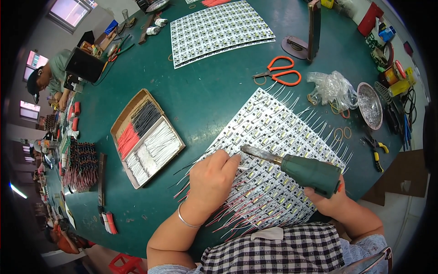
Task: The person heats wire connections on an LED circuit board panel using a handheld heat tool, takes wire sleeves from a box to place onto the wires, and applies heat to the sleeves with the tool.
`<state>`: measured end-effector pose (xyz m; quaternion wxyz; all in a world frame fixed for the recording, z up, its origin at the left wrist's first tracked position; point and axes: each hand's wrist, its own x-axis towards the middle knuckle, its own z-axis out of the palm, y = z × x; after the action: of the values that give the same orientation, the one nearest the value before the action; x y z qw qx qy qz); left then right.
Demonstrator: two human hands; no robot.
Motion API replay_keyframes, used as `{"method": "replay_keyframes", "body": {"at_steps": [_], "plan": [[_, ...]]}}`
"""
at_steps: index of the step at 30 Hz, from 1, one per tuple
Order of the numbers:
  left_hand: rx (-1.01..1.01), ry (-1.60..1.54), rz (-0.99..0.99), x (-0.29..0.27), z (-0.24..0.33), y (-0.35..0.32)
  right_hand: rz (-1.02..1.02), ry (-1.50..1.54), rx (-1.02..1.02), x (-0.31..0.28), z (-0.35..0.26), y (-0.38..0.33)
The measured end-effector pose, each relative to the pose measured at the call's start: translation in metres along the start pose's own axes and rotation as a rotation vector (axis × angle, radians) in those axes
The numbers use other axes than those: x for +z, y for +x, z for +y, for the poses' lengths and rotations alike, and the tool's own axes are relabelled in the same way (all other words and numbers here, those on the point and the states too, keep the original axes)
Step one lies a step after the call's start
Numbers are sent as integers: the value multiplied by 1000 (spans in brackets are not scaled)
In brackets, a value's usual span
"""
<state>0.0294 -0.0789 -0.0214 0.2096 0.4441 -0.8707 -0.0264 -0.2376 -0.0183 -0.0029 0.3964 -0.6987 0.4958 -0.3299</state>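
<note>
A white panel of small circuit boards (292, 132) lies tilted on the green table before me, with thin white, red and black wires sticking out along its edges. My left hand (211, 177) is closed over the panel's left part, its thumb and forefinger pinching thin white wires (243, 168). My right hand (329, 200) grips a dark green soldering gun (311, 174) by its handle, mostly hidden beneath the gun's body. The gun's greyish tip (255, 151) points left over the panel, just above my left fingertips. Whether the tip touches a board I cannot tell.
Left of the panel stands a cardboard box (164, 167) of cut red, black and white wires. Orange-handled scissors (283, 72), a crumpled plastic bag (332, 89), a metal bowl (370, 106) and pliers (377, 153) lie to the right. More panels (221, 32) are stacked behind; a co-worker (50, 77) sits far left.
</note>
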Motion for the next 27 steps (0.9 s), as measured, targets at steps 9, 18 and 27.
{"method": "replay_keyframes", "body": {"at_steps": [9,18,27], "plan": [[0,6,-2,-1,0,1,43,-22,6,6,-2,-6],[-18,4,-24,-3,1,3,46,102,107,0,-2,-12],[-26,4,-35,-4,1,1,90,599,262,-4,-6,-12]]}}
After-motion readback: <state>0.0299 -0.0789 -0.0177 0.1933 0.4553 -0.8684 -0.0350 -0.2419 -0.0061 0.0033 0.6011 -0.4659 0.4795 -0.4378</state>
